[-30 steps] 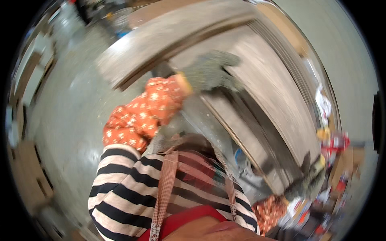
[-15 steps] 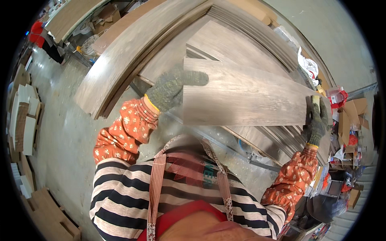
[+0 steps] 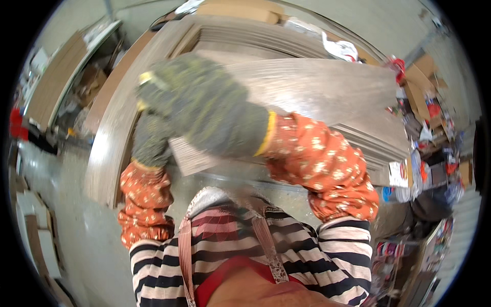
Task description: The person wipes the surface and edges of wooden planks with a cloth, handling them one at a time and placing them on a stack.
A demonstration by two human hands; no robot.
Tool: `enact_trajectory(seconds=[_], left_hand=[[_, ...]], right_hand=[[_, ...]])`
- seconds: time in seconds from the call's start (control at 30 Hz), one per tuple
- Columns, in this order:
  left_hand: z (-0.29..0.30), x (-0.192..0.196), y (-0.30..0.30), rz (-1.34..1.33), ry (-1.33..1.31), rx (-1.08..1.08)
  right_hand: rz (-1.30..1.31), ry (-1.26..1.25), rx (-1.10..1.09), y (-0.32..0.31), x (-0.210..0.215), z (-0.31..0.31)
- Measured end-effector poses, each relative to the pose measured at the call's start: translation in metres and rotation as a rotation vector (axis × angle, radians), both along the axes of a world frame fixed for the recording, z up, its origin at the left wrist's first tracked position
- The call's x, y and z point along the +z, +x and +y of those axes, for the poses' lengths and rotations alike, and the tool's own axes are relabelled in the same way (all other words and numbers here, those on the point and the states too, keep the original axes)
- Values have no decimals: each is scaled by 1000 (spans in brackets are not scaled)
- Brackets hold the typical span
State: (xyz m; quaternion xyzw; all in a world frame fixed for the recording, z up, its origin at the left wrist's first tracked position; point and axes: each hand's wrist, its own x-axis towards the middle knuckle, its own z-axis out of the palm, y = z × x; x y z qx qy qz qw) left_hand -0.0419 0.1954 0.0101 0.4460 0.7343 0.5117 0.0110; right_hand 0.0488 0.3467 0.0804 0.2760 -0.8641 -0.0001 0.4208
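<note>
My right hand [image 3: 204, 110], in a grey-green knit glove with a yellow cuff, reaches across to the left above the left end of a wood-grain board [image 3: 317, 87]. Motion blurs it, and its fingers are hard to make out. Just below and left of it is my left hand [image 3: 149, 138], gloved the same way, its fingers mostly hidden behind the right hand. The two hands overlap in the picture; whether they touch or hold anything is unclear. A lower corner of a wood-grain board shows beneath them. Several grooved boards [image 3: 365, 140] lie under the long board.
A long wood-grain panel [image 3: 110, 148] curves along the left of the boards. Beyond them are brown cardboard [image 3: 240, 10] and a white plastic bag [image 3: 340, 48]. Open cardboard boxes [image 3: 422, 87] stand at right. Shelving with boards [image 3: 66, 77] and a person in red [image 3: 19, 125] are far left.
My right hand has left the right end of the board and swung left to my left hand. The view has turned, and the long board now lies farther from me.
</note>
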Motion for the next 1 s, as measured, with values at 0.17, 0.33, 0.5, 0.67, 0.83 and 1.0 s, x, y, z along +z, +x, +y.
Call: enact_trajectory(seconds=[0.17,0.33,0.5,0.67,0.83,1.0], left_hand=[[-83,-73,-102,-460,312,-690],[-75,-46,-84,-455,384,-457],[-76,-41,-74,-225,324,-67],[-71,-24,-64,-134,329,186],[-58,-38,-63,-132,334,348],[-55,-37,-51,-122,327,485]], right_hand=[[21,10,-120,23,12,44],[265,-100,-454,124,9,219],[240,-546,-932,188,9,309],[252,-115,-425,154,20,210],[152,-192,-477,174,20,258],[362,-128,-890,244,1,422]])
